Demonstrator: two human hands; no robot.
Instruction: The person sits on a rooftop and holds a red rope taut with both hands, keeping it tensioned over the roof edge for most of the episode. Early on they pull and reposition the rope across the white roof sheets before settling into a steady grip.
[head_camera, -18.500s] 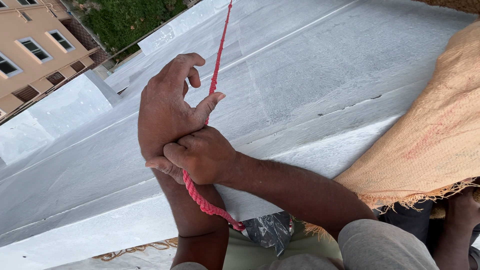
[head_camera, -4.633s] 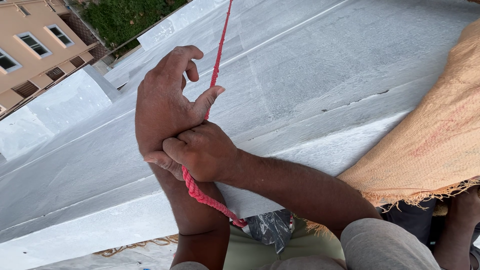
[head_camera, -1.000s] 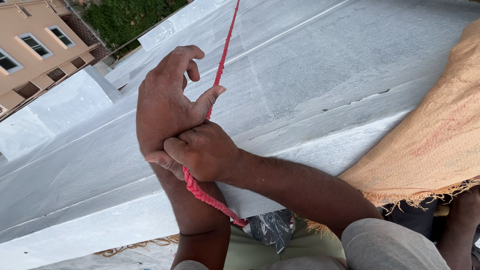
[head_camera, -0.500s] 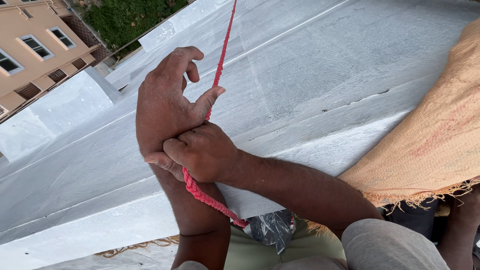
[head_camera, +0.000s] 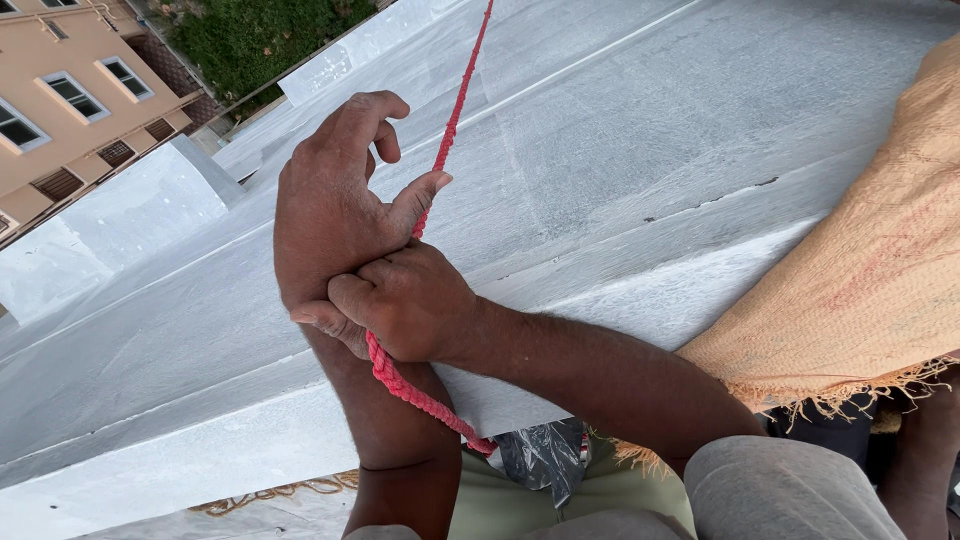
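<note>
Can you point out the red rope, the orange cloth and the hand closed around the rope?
red rope (head_camera: 455, 115), head view, on the taut stretch above the hands.
orange cloth (head_camera: 860, 280), head view, on its woven middle.
right hand (head_camera: 410, 300), head view, on its back, fist closed.

Open grey ledge surface (head_camera: 650, 130) lies left and ahead of the hands, free to pass over. The taut red rope (head_camera: 455, 110) cuts straight across ahead. On the right, the orange burlap cloth (head_camera: 860, 290) crowds in close.
</note>
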